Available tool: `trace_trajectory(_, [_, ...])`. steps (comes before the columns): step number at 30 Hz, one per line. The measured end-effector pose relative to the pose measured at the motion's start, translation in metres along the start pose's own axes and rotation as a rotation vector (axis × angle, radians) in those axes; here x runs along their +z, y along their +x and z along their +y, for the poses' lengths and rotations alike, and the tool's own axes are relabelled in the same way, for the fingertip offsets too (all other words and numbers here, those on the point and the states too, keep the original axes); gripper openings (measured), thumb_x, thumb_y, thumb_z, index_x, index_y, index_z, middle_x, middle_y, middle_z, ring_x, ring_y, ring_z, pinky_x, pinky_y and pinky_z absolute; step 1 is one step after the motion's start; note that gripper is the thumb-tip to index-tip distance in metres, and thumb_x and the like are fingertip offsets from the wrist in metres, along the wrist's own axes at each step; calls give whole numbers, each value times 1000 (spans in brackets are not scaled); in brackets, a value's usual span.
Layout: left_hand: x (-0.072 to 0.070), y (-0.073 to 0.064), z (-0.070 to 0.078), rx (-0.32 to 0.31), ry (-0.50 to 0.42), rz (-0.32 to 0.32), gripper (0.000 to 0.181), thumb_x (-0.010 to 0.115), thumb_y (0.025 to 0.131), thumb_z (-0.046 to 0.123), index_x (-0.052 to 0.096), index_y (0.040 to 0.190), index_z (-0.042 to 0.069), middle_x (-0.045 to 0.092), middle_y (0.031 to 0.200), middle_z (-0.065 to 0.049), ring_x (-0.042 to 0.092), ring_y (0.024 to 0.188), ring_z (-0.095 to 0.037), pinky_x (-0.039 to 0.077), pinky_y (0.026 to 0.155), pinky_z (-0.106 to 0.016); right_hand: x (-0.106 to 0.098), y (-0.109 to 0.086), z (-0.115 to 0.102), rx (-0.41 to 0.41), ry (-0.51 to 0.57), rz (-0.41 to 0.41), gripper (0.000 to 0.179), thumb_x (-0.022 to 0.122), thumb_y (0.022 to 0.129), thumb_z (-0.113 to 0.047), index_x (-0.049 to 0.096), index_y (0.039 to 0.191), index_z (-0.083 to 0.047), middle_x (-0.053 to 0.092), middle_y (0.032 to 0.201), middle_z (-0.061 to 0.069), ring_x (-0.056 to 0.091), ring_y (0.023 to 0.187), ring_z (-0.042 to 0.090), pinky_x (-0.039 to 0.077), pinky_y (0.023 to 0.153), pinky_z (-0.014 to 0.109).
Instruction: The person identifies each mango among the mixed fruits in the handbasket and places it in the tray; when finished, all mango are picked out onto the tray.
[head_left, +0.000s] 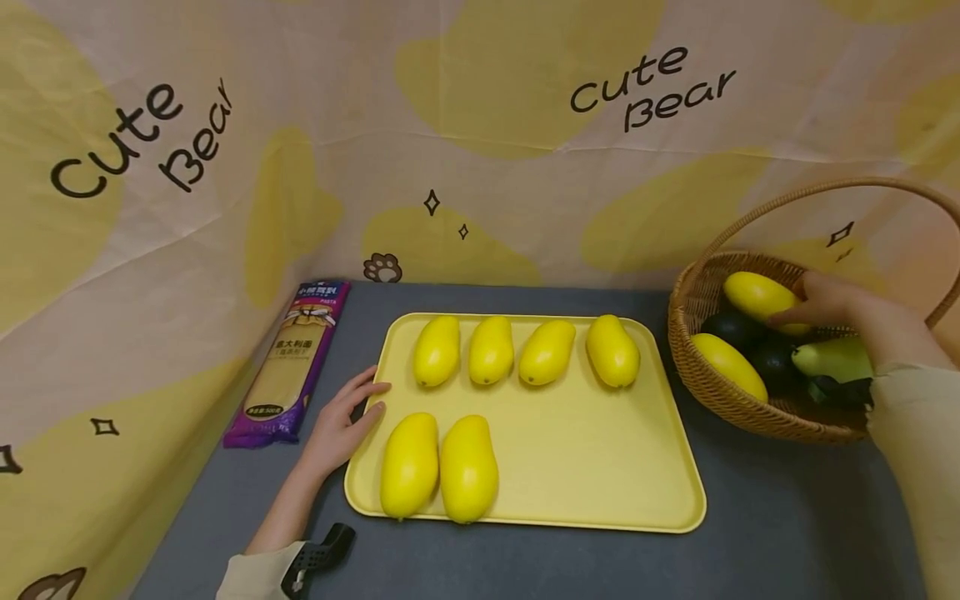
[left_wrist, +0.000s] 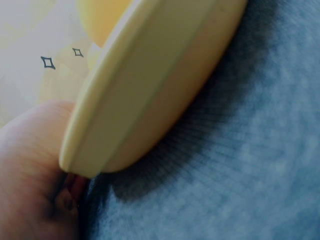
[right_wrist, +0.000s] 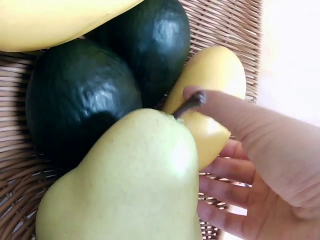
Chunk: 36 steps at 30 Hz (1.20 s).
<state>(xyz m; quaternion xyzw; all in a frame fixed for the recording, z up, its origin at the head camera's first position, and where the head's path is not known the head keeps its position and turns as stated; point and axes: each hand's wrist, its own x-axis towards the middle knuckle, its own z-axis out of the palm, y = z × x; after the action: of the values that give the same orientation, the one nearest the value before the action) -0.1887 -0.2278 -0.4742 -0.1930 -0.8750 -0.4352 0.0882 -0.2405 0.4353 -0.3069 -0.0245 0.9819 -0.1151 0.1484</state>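
Observation:
My right hand (head_left: 847, 312) reaches into a wicker basket (head_left: 693, 387) at the right and grips a yellow mango (head_left: 756, 293). In the right wrist view its thumb lies on the mango (right_wrist: 212, 67), and the fingers reach round the far side. Beside it are two dark green avocados (right_wrist: 82, 97), a pale green pear (right_wrist: 145, 175) with a stem, and another mango (head_left: 729, 367). My left hand (head_left: 341, 425) touches the left rim of a yellow tray (head_left: 585, 454), fingertips over its edge. On the tray lie several mangoes (head_left: 437, 350), mostly in a back row, with two at front left.
A purple pack of pasta (head_left: 288, 362) lies on the dark grey table (head_left: 525, 567), left of the tray. The basket's tall handle (head_left: 825, 190) arches over it. Printed cloth (head_left: 480, 108) walls stand behind and to the left.

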Motion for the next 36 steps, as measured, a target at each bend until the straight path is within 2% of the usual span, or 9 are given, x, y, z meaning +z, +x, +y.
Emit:
trace_trajectory(3, [0,0,0,-1,0,-2,29,61,97,10,64,125,4,43,148,-17,40,134,-40,31,105,-58,-1,-1,1,-15,2,14,52,63,93,-39,50,91,12,52,76,22,51,64,29,43,58,39])
trace_trajectory(6, [0,0,0,-5,-5,-7,30,61,97,10,64,125,4,43,148,-17,40,134,-40,31,105,-58,-5,-6,2,-17,-12,29,74,57,96,-46,39,122,21,51,103,41,55,86,47,47,69,52])
trace_trajectory(9, [0,1,0,-6,-9,-13,30,60,97,11,64,125,4,42,149,-17,39,135,-40,31,105,-58,-9,-11,1,8,-26,54,88,51,96,-53,29,137,22,42,119,49,48,100,60,43,76,63])
trace_trajectory(16, [1,1,0,-15,-15,-17,29,60,98,11,64,126,4,41,149,-16,38,136,-40,30,106,-59,-15,-28,-8,55,105,138,91,44,97,-58,22,143,17,29,131,46,34,113,63,34,85,71])
trace_trajectory(22, [0,1,-1,-14,-13,-16,29,59,98,11,64,126,3,41,149,-16,38,135,-40,31,105,-60,-8,-50,-30,40,253,259,88,51,97,-51,19,147,14,30,135,42,38,113,59,40,80,66])
trace_trajectory(23, [0,1,-1,-14,-15,-16,29,59,98,11,64,126,3,41,149,-16,38,135,-40,31,105,-60,-5,-55,-34,42,269,288,87,52,97,-51,20,147,14,32,134,41,41,112,58,45,79,59])
trace_trajectory(26, [1,0,-1,-13,-16,-18,29,60,98,11,64,126,3,41,149,-16,38,135,-41,31,105,-60,3,-68,-47,27,308,392,79,58,96,-46,29,144,11,41,128,35,61,97,22,52,68,34])
trace_trajectory(30, [0,0,0,-15,-17,-17,29,60,97,11,64,125,3,41,149,-16,38,135,-41,31,105,-60,16,-85,-65,-12,389,514,63,64,94,-36,41,138,2,51,116,13,47,72,-17,43,56,11])
trace_trajectory(36, [0,1,1,-12,-13,-19,30,60,98,11,64,126,3,42,149,-17,38,135,-41,32,104,-60,30,-103,-95,-92,584,538,45,66,94,-24,49,136,-20,52,109,-8,58,83,-7,47,65,8])
